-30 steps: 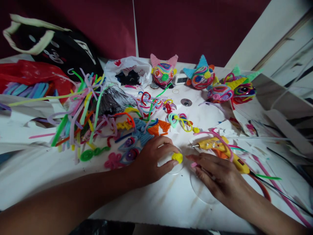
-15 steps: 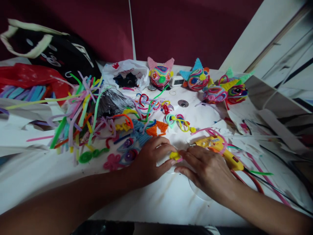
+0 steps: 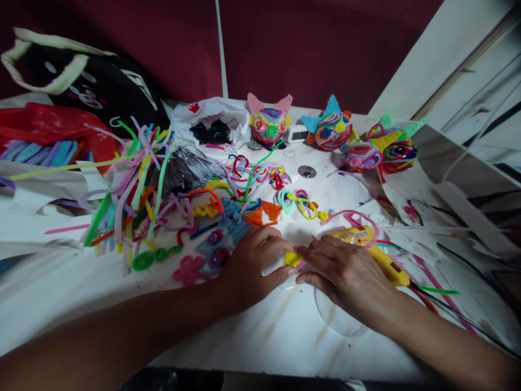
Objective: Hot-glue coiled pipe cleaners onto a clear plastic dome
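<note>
Between my two hands sits a small yellow pipe-cleaner piece (image 3: 291,258) with a pink strand at its lower edge. My left hand (image 3: 252,263) pinches it from the left, thumb below and fingers above. From the right, the fingertips of my right hand (image 3: 344,271) press at its edge, partly hiding it. Under the fingers shows the rim of a clear plastic piece (image 3: 288,284); a second clear round piece (image 3: 340,321) lies under my right wrist. Just behind my right hand rests a yellow glue gun (image 3: 389,265), with a pink pipe-cleaner loop (image 3: 350,213) over it.
Loose pipe cleaners (image 3: 134,184) pile up at the left, near blue-and-purple eye shapes (image 3: 215,258) and a pink flower (image 3: 188,270). Several colourful eared balls (image 3: 269,124) line the back beside a white plastic bag (image 3: 183,122). A cable (image 3: 456,312) trails right.
My hands stay around the yellow piece with only slight finger shifts. The right hand has turned a little, and the whole view has moved slightly.
</note>
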`<state>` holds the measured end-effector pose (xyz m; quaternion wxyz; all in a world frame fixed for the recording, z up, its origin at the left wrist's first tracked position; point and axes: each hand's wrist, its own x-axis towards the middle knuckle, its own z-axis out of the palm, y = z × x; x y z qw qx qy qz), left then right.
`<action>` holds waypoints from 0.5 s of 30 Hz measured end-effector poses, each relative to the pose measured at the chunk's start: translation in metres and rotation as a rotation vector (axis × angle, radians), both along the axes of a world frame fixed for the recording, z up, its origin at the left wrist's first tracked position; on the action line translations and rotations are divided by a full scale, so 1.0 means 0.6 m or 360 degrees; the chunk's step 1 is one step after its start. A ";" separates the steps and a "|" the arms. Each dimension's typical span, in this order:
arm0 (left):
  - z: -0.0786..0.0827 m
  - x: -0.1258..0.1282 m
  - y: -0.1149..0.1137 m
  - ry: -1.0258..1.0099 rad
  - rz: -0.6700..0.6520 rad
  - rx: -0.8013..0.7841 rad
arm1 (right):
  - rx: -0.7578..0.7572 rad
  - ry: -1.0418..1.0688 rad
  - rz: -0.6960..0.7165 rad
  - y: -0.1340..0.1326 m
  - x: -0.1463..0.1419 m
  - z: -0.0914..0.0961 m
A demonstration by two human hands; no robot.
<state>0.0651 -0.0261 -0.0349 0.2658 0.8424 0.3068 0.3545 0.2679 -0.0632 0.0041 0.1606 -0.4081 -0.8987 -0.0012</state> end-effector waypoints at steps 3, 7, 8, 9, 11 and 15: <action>-0.001 0.000 0.000 -0.0033 -0.0011 0.0008 | 0.0006 0.0004 -0.0018 0.000 0.000 -0.002; 0.004 0.000 -0.001 -0.0008 0.0004 -0.0016 | 0.0047 0.0007 -0.0044 -0.005 0.000 -0.005; 0.006 -0.001 -0.001 0.0011 0.0010 -0.0027 | 0.0051 0.0003 -0.0050 -0.006 0.001 -0.004; 0.008 -0.001 -0.001 0.0024 0.0014 -0.0036 | 0.0047 0.0000 -0.0059 -0.008 0.002 -0.003; 0.011 -0.001 -0.001 0.0041 0.0012 -0.0044 | 0.0029 0.0005 -0.0091 -0.010 0.005 0.000; 0.015 -0.001 -0.002 0.0060 0.0016 -0.0036 | 0.0000 0.0040 -0.0154 -0.012 0.015 0.010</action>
